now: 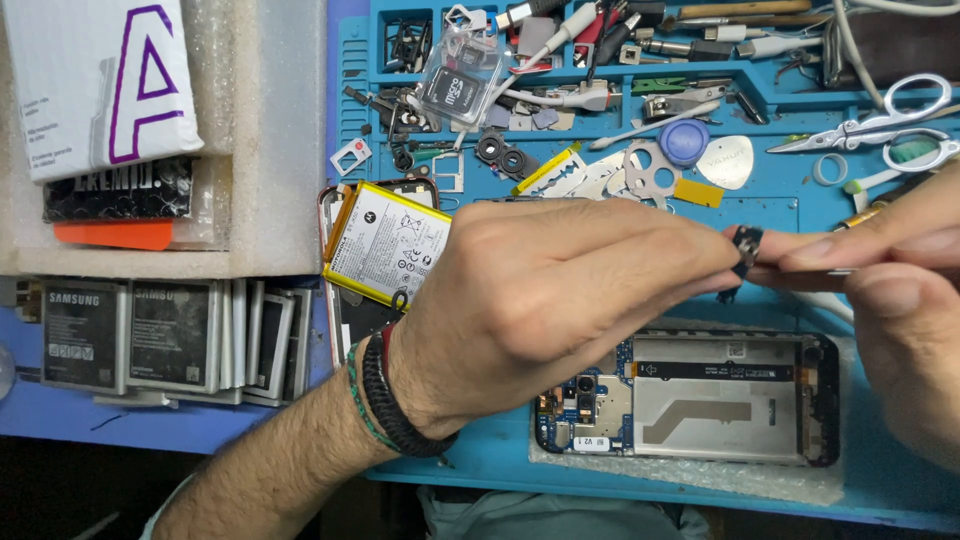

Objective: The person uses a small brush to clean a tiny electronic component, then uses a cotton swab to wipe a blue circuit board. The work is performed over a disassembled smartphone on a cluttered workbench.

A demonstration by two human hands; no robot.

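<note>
- Blue silicone repair mat (500,460) is seen spread across the bench; an opened smartphone (700,395) lies on it at the near side, its circuit board and metal shield exposed.
- Above the phone, a small black component (746,250) is pinched between the fingertips of the left hand (540,300) and the right hand (890,290); both hands are closed on it.
- A dark braided bracelet (385,395) is worn on the left wrist.
- Just left of the left hand, a yellow-edged phone battery (385,245) is propped on another opened phone.
- Scissors (890,125), a blue round cap (684,140) and loose small parts are scattered at the far side of the mat.
- Further batteries (130,335) are stacked at the left, below a white foam tray (270,150).
</note>
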